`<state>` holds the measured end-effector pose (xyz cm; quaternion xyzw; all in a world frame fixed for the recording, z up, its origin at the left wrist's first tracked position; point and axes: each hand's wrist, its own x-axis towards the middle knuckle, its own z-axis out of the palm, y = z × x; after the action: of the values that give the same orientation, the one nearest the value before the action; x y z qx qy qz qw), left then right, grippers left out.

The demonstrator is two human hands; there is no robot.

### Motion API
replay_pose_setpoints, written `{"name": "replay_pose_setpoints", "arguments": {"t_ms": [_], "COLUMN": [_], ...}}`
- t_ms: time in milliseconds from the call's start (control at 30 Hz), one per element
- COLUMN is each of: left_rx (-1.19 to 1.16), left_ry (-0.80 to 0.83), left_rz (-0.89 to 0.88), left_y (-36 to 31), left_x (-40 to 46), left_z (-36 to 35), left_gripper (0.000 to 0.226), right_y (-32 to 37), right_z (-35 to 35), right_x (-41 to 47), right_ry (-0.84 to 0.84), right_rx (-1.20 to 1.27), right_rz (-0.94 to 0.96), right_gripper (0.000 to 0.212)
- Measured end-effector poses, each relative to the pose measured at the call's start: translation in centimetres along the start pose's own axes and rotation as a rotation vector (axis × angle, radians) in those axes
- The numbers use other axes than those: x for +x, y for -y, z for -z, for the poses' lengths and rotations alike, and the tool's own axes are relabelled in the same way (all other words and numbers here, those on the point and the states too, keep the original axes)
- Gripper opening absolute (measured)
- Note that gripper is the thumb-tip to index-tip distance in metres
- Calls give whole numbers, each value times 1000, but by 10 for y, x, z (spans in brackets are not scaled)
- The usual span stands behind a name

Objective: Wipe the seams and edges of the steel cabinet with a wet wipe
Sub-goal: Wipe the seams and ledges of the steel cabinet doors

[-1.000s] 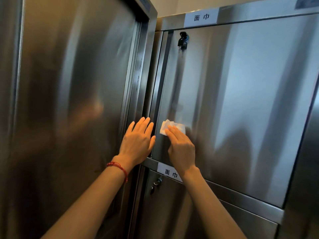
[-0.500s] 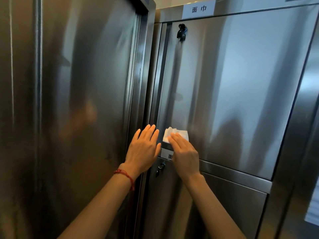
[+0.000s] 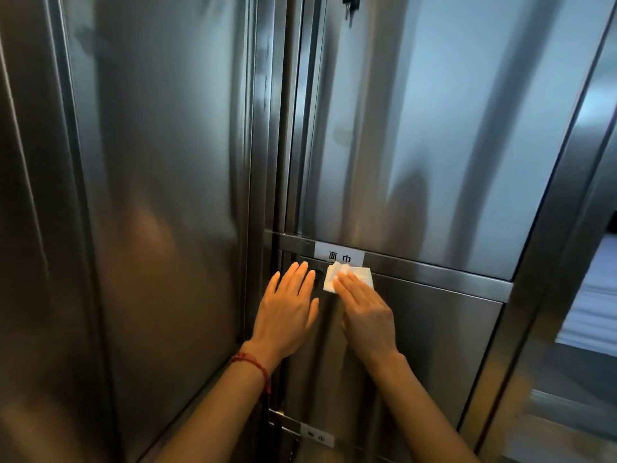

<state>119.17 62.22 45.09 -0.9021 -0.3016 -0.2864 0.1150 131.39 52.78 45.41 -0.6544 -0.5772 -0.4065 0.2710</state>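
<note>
The steel cabinet [image 3: 417,145] fills the view, with stacked doors split by a horizontal rail. A folded white wet wipe [image 3: 357,277] lies flat against the top left of the lower door, just under the rail and its white label [image 3: 339,257]. My right hand [image 3: 365,315] presses the wipe to the steel with straight fingers. My left hand [image 3: 288,310], a red string at its wrist, rests flat on the door's left edge beside the vertical seam, partly covering a dark lock.
A tall steel panel [image 3: 150,195] stands to the left of the vertical seam. A key [image 3: 349,5] hangs in the upper door's lock at the top. Another label [image 3: 317,437] sits on a lower rail. White stacked cloth [image 3: 591,312] shows at the far right.
Both hands and the wipe have moved down from the upper door, past the labelled rail, onto the top of the lower door. The view has tilted down with them.
</note>
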Motion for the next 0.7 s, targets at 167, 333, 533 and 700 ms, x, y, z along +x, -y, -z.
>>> {"name": "replay_pose_setpoints", "arguments": {"t_ms": [167,333,533,700], "left_rx": [-32,-32,-72,-100], "left_ry": [15,24,58,46], "left_rz": [-3,16,51,59], "left_y": [-8,-20,-38,-54], "left_x": [-9,-19,-45,-70], "left_z": [-5,-13,-32,-46], "left_gripper": [55,54,53,51], "right_y": [-2,-5,-11,-13], "right_z": [4,4,1,-8], "right_x": [-14,-31,-63,-92], "right_ry": [24,42,82,125], "right_rx": [-5,35,90,145], "right_rz": [-21,-18,-11,-9], "right_gripper": [61,61,62,62]}}
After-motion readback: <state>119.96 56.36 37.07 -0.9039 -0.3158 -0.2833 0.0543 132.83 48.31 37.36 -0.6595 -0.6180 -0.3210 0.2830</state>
